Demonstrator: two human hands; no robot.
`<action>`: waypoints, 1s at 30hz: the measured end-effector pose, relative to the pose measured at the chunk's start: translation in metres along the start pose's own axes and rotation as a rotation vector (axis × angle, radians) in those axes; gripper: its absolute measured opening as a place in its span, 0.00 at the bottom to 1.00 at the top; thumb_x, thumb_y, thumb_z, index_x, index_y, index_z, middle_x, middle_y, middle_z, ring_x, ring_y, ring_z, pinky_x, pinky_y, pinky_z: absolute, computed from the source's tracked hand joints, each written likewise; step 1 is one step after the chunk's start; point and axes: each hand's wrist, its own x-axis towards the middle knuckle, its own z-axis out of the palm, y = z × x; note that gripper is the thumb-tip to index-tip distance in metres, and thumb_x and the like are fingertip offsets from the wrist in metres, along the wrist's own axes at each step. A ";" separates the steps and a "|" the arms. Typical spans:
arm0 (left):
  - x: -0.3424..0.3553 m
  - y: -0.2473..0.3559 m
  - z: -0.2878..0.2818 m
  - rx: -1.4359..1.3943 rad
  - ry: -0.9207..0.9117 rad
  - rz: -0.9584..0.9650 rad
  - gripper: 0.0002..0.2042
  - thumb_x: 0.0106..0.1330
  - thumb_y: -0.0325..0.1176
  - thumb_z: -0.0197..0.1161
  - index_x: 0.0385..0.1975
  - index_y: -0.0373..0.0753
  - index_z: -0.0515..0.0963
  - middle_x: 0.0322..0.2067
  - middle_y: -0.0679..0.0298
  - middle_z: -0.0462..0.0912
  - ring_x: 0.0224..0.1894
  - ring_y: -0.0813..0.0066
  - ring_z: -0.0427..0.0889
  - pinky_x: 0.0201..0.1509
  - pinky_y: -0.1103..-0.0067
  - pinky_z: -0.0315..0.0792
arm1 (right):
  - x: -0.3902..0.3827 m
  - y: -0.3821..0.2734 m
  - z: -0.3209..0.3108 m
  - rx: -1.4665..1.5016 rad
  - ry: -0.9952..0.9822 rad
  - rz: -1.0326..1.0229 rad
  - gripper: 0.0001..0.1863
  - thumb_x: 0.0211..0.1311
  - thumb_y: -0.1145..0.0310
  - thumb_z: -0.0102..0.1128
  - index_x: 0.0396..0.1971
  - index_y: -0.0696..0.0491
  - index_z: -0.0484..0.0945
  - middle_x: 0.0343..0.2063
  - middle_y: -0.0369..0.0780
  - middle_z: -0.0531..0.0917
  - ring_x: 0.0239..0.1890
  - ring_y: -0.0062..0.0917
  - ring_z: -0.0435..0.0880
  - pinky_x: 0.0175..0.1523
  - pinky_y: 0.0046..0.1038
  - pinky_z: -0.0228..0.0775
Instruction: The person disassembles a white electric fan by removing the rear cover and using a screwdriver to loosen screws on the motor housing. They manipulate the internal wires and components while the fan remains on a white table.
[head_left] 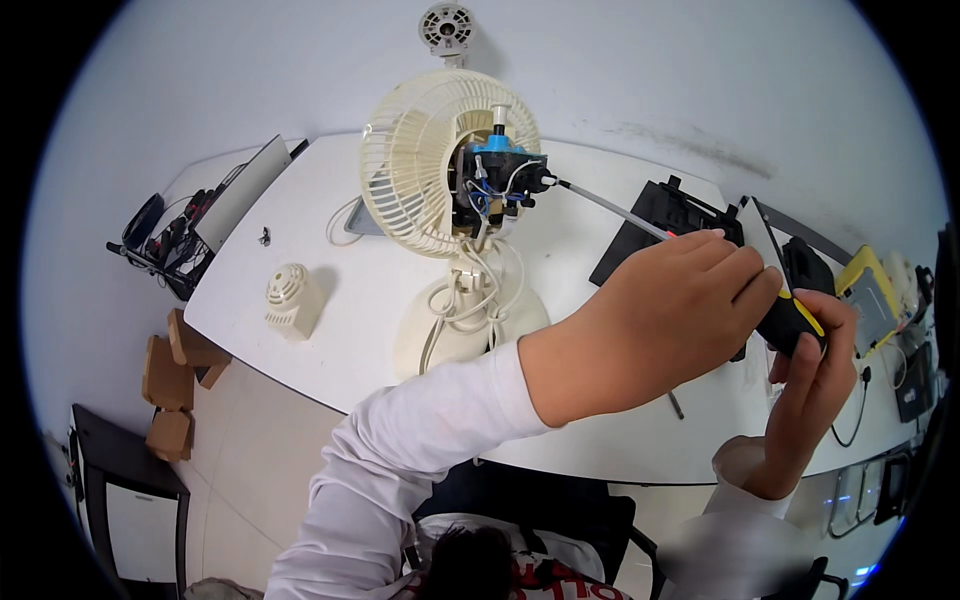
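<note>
Both hands grasp one long screwdriver, the left hand wrapped over its shaft to steady it and the right hand pinching the black-and-yellow handle, so its tip meets the opened fan at ten o'clock on the white table.

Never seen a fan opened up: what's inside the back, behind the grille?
Behind the grille, the fan's motor shows: a blue cap, dark body, loose wires, the screwdriver tip touching it. Deeper parts are hidden.
</note>
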 end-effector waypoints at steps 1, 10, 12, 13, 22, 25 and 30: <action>0.000 -0.001 0.003 0.008 0.036 0.005 0.17 0.51 0.23 0.61 0.43 0.35 0.73 0.36 0.63 0.76 0.36 0.67 0.77 0.38 0.78 0.74 | -0.001 -0.002 0.000 -0.059 0.012 -0.004 0.19 0.66 0.56 0.52 0.44 0.59 0.73 0.36 0.43 0.78 0.37 0.23 0.79 0.34 0.20 0.74; 0.003 -0.012 0.004 0.073 0.049 0.009 0.14 0.51 0.26 0.63 0.39 0.36 0.75 0.30 0.65 0.76 0.34 0.68 0.77 0.35 0.77 0.73 | 0.009 0.002 -0.009 -0.195 -0.098 -0.350 0.14 0.63 0.67 0.55 0.47 0.55 0.72 0.51 0.45 0.74 0.52 0.30 0.75 0.42 0.23 0.75; 0.005 -0.010 0.004 0.107 0.066 -0.011 0.14 0.50 0.26 0.64 0.38 0.37 0.75 0.29 0.66 0.76 0.33 0.68 0.77 0.33 0.77 0.73 | 0.011 0.001 -0.001 -0.109 -0.027 -0.343 0.14 0.66 0.64 0.54 0.46 0.56 0.72 0.49 0.45 0.74 0.47 0.28 0.77 0.40 0.23 0.74; 0.005 -0.009 0.004 0.125 0.074 -0.022 0.14 0.50 0.26 0.64 0.38 0.37 0.75 0.28 0.66 0.76 0.32 0.69 0.77 0.32 0.77 0.72 | 0.009 0.001 -0.001 -0.083 -0.027 -0.237 0.15 0.67 0.63 0.52 0.47 0.56 0.72 0.48 0.45 0.74 0.43 0.26 0.77 0.38 0.21 0.73; 0.008 -0.023 -0.014 0.207 0.077 0.006 0.14 0.49 0.28 0.64 0.37 0.38 0.74 0.32 0.64 0.75 0.41 0.67 0.77 0.52 0.66 0.71 | 0.001 0.008 0.003 -0.082 0.033 -0.067 0.17 0.71 0.64 0.43 0.55 0.55 0.67 0.48 0.44 0.74 0.32 0.18 0.75 0.28 0.15 0.67; -0.005 -0.044 -0.053 0.334 -0.033 -0.152 0.22 0.46 0.27 0.69 0.44 0.42 0.75 0.47 0.63 0.76 0.53 0.60 0.73 0.62 0.58 0.64 | 0.004 0.013 0.005 -0.083 0.010 -0.184 0.16 0.68 0.74 0.43 0.55 0.53 0.66 0.53 0.47 0.71 0.38 0.22 0.78 0.32 0.18 0.74; -0.032 -0.070 -0.067 0.588 -0.119 -0.293 0.17 0.47 0.26 0.70 0.39 0.44 0.79 0.55 0.65 0.73 0.65 0.59 0.63 0.67 0.53 0.53 | 0.011 0.006 0.007 0.047 0.010 -0.237 0.12 0.64 0.80 0.46 0.45 0.54 0.72 0.50 0.48 0.74 0.46 0.31 0.80 0.38 0.20 0.80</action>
